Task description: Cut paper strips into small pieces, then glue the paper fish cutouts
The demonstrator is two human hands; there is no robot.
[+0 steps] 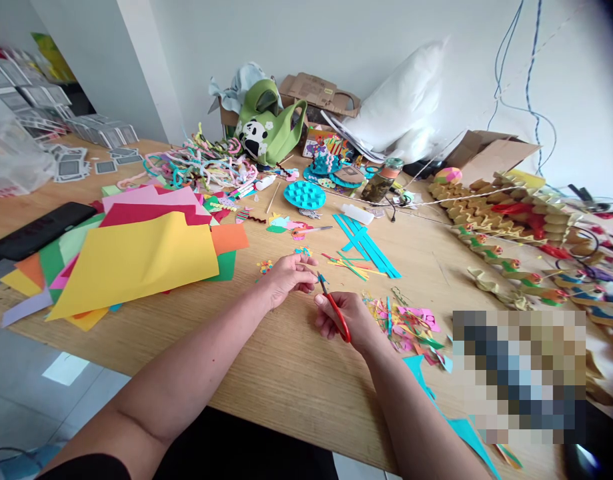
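Note:
My right hand (349,320) is closed around red-handled scissors (342,325), whose dark blades point up and left. At the blade tips is a small blue piece of paper (321,278). My left hand (291,279) pinches at that piece with its fingers curled, just left of the blades. Beyond my hands lie thin coloured paper strips (356,265) and wider blue strips (369,247). Small coloured dots of paper (265,267) rest behind my left wrist. To the right of my right hand is a pile of coloured paper scraps (406,327).
A stack of coloured paper sheets (136,260) covers the table's left side, beside a black case (41,230). Pipe cleaners (201,163), a green panda bag (266,127), a blue disc (305,195) and a jar (383,180) stand behind. Folded gold paper garlands (486,213) fill the right.

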